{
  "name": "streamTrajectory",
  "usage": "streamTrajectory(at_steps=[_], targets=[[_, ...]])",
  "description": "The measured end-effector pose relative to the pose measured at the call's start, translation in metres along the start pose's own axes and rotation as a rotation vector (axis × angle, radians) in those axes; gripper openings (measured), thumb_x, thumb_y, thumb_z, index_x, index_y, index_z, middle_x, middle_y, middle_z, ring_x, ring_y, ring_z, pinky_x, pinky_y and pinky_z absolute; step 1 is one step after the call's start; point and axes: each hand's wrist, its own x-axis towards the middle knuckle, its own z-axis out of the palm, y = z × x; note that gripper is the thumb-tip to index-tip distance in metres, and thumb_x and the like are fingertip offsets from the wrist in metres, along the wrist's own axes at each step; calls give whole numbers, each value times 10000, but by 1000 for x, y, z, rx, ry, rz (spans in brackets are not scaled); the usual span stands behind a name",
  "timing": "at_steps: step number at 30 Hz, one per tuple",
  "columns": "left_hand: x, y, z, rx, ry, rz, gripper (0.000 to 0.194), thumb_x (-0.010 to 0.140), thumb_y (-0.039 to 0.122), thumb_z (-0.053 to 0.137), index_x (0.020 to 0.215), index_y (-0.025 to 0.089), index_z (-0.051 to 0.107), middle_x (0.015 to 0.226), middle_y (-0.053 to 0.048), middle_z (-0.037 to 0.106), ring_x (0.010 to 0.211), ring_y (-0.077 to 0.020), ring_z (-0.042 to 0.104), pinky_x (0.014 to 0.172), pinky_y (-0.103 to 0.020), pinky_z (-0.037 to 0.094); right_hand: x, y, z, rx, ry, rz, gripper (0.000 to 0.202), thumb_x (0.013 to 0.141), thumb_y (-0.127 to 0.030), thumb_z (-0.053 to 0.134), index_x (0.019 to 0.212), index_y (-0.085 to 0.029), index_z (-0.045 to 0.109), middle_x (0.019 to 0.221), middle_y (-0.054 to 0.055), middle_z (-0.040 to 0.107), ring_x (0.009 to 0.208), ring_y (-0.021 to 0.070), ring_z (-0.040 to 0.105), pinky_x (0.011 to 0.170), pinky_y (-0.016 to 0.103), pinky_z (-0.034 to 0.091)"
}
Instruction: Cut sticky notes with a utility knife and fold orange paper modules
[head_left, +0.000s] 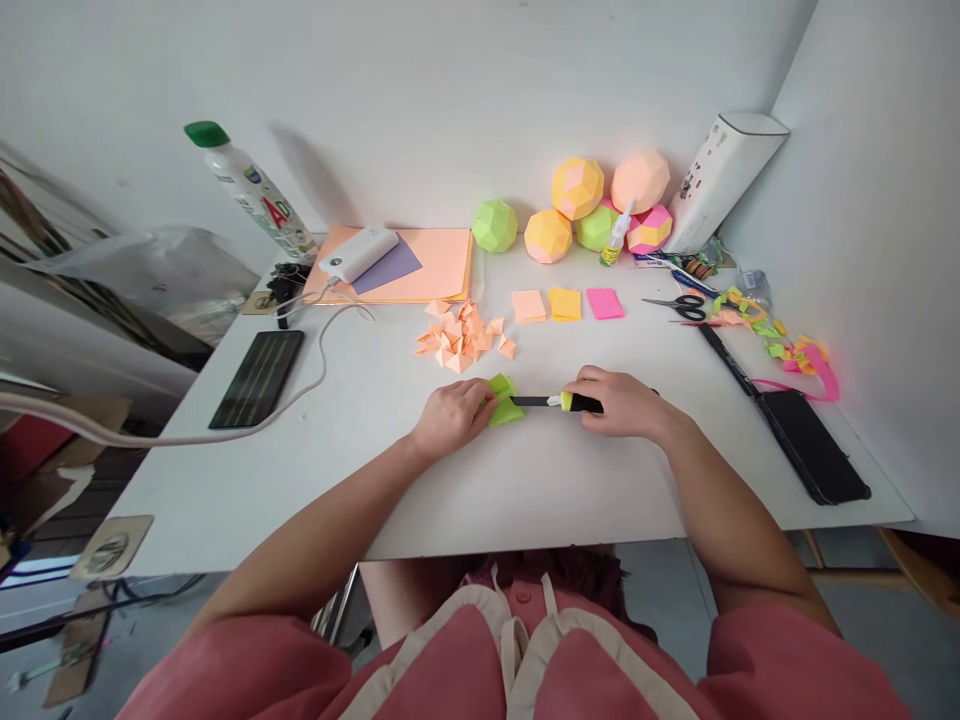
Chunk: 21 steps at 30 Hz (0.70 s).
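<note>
My left hand [455,417] has its fingers closed on the left side of a small piece of green paper [505,408], which looks folded. From the right, my right hand [619,402] grips the black and yellow handle of a utility knife [581,402]. The knife's long dark blade points left, and its tip touches or overlaps the green paper; whether it lies inside a fold I cannot tell. Just beyond my left hand is a loose pile of folded peach paper pieces [459,336]. Three sticky-note pads, peach [529,307], orange [565,304] and pink [604,303], lie in a row behind.
Several paper balls [548,236] and a glue bottle [615,240] stand by the wall. Scissors [682,305] and a black case [811,447] lie right. A phone [257,380], white cable [324,360], power bank [360,255] and spray bottle [255,190] are left.
</note>
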Motion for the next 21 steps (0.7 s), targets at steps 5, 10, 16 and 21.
streamTrajectory(at_steps=[5, 10, 16, 21], targets=[[-1, -1, 2, 20, 8, -1, 195, 920, 266, 413, 761, 183, 489, 712, -9, 623, 571, -110, 553, 496, -227, 351, 0, -1, -1, -7, -3, -16, 402, 717, -175, 482, 1083, -201, 646, 995, 49, 585, 651, 130, 532, 591, 248, 372], [-1, -1, 2, 19, 1, -6, 221, 921, 286, 414, 736, 183, 475, 654, -3, 587, 547, -113, 534, 486, -233, 332, 1, -1, 0, -20, -26, -10, 408, 725, -182, 478, 1100, -201, 637, 992, 54, 584, 662, 138, 539, 582, 251, 363], [0, 0, 0, -9, 39, 17, 132, 883, 248, 443, 768, 186, 462, 673, -11, 618, 528, -114, 530, 486, -228, 347, 0, 1, 3, -35, -11, -21, 407, 727, -182, 467, 1095, -196, 640, 977, 53, 580, 661, 136, 533, 575, 246, 350], [-2, 1, 1, -5, 62, 44, 48, 850, 217, 457, 812, 196, 437, 768, -29, 654, 557, -119, 558, 496, -228, 371, 1, 0, 3, -38, 19, -33, 415, 727, -179, 463, 1107, -190, 630, 988, 56, 576, 659, 134, 525, 557, 242, 340]])
